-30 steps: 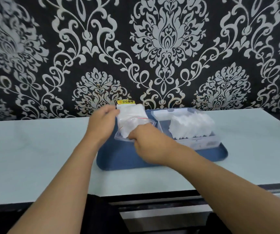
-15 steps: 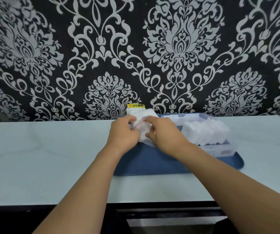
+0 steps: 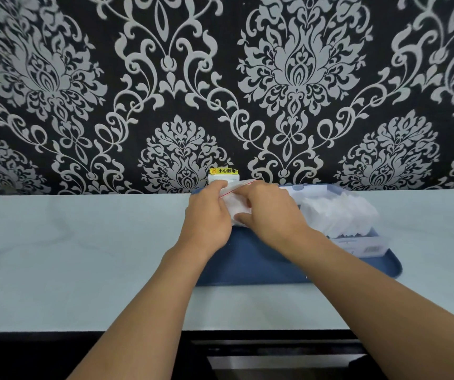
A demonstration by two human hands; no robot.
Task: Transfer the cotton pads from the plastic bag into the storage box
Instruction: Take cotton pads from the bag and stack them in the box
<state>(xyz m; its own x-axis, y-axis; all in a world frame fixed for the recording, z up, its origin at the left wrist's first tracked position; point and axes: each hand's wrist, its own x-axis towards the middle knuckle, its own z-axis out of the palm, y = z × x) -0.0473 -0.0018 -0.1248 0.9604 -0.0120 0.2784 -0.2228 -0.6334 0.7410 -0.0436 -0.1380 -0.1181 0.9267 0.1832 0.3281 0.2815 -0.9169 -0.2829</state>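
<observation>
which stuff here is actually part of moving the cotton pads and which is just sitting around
Part of the job:
plastic bag, pinched by left hand and right hand
storage box, open
cotton pads in the box

Just there:
blue tray under bag and box
table
yellow label on the wall
patterned wallpaper

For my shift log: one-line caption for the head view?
Both hands, left hand and right hand, grip the plastic bag beside the pad-filled storage box.

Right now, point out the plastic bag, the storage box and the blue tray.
plastic bag [image 3: 235, 205]: head view, clear film between both hands.
storage box [image 3: 368, 246]: head view, front wall.
blue tray [image 3: 247, 266]: head view, bare near floor.
</observation>
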